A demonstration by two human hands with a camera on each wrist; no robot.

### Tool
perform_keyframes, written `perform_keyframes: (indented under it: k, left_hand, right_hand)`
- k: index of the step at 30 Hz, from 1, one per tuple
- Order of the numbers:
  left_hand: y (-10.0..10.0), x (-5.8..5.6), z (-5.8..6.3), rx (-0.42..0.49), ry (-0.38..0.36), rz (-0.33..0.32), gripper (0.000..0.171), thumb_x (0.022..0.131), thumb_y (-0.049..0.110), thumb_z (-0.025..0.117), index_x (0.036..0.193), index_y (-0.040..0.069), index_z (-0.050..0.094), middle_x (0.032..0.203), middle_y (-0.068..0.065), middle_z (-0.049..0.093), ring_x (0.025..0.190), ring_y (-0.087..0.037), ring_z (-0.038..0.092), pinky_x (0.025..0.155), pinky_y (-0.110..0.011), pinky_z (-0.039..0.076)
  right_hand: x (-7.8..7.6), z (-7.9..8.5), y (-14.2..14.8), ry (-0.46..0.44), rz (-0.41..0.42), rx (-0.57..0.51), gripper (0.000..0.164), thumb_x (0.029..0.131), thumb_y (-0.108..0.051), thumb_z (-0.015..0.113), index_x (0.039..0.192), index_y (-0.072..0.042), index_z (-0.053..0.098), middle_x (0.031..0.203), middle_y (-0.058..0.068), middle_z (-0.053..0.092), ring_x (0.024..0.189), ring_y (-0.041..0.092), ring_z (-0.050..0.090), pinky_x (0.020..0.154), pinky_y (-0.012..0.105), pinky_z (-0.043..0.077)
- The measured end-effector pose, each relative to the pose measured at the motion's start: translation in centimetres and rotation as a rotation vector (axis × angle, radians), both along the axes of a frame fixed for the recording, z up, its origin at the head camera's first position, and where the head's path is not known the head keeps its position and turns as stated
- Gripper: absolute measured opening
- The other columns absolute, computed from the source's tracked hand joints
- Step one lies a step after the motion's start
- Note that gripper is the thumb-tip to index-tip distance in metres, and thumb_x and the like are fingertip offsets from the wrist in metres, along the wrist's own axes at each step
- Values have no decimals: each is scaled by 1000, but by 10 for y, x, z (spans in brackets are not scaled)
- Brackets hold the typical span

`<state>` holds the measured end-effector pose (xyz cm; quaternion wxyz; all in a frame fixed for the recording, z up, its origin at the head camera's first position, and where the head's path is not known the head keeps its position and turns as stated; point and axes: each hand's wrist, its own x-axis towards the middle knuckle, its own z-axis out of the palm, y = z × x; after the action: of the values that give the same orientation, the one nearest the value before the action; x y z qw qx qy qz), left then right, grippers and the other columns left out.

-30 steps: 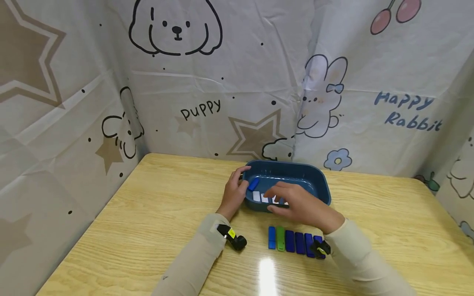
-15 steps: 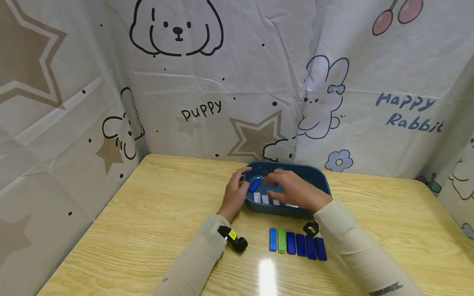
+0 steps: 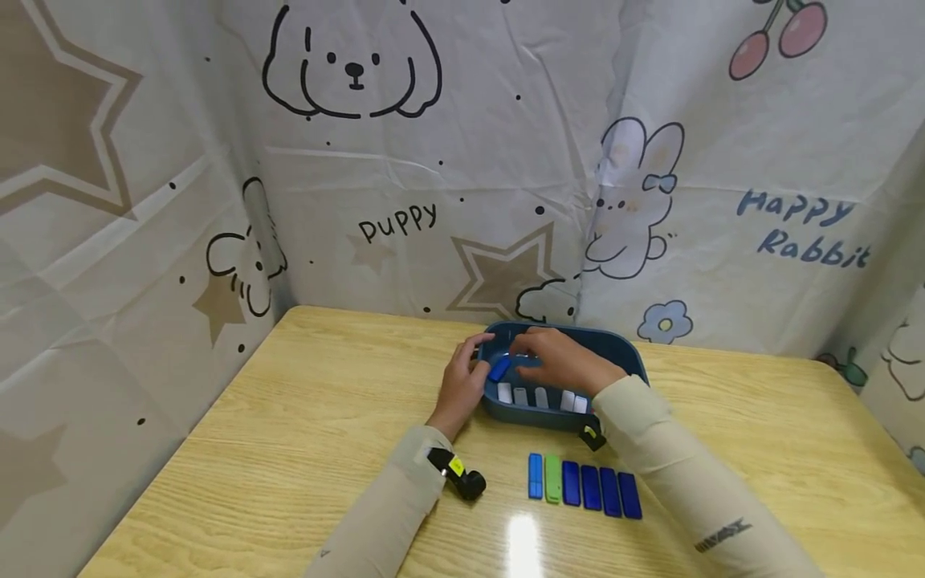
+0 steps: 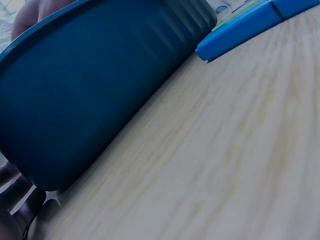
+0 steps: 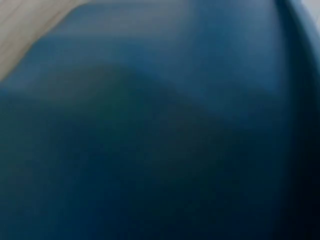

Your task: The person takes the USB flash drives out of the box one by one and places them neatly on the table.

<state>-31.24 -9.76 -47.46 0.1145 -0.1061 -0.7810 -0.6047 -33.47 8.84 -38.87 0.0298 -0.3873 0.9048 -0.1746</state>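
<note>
My left hand [image 3: 461, 384] holds the left end of a dark blue plastic basin [image 3: 499, 413], its fingers at the rim. Inside the basin, my right hand [image 3: 556, 357] reaches over the near wall, thumb and fingers curved with a gap between them and nothing seen in it. A bright blue oblong piece [image 3: 499, 368] lies at the basin's left end, just left of the right fingertips. Several white oblong pieces [image 3: 541, 397] line the near inner side. In the left wrist view, the basin's outer wall [image 4: 100, 75] fills the upper left. The right wrist view is blurred.
In front of the basin, a row of oblong pieces lies on the wooden table [image 3: 325, 417]: one light blue [image 3: 535, 476], one green [image 3: 552, 479], then several dark blue ones [image 3: 591, 487]. A printed cloth [image 3: 340, 185] hangs behind and beside the table.
My right hand has moved left and farther into the basin, away from the white pieces, uncovering more of them. The left hand stays at the basin's end, and the row on the table is unchanged.
</note>
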Motion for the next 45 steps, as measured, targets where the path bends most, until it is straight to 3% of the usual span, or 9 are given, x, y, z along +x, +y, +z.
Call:
perform_keyframes:
  k: [13, 18, 27, 38, 45]
  left_hand:
    - [0, 1, -1, 0, -3, -8, 43, 91, 8, 47, 132, 21, 55, 133, -6, 50, 117, -26, 52, 96, -43, 45]
    - [-1, 2, 2, -9, -11, -8, 43, 92, 9, 46, 133, 21, 54, 135, -6, 49, 119, -25, 51, 98, -44, 43]
    - [-1, 0, 2, -14, 30, 3, 45, 90, 5, 47, 132, 20, 55, 133, -6, 50, 116, -25, 52, 94, -42, 44]
    - [1, 1, 1, -20, 4, 13, 44, 91, 7, 46, 132, 20, 55, 133, -6, 51, 116, -26, 52, 94, -43, 44]
    - [1, 1, 2, -16, 9, 15, 44, 90, 6, 46, 132, 19, 56, 131, -6, 52, 114, -25, 53, 89, -40, 45]
  right_hand:
    - [-11, -20, -11, 33, -33, 43, 30, 87, -16, 69, 115, -6, 66, 109, 13, 62, 96, 27, 61, 83, 42, 50]
    - [-12, -22, -13, 47, -42, 19, 29, 87, -16, 68, 115, -8, 67, 108, 13, 61, 92, 25, 60, 80, 41, 50]
    - [-10, -26, -15, 108, -4, 95, 34, 88, -19, 67, 121, -10, 66, 110, 10, 59, 95, 23, 58, 83, 41, 49]
    - [-12, -31, -13, 86, 39, 140, 34, 89, -17, 65, 122, -10, 67, 121, 17, 59, 110, 32, 56, 92, 45, 47]
    - [-12, -29, -13, 83, 28, 148, 29, 89, -16, 65, 117, -11, 70, 114, 12, 63, 104, 28, 59, 89, 43, 48]
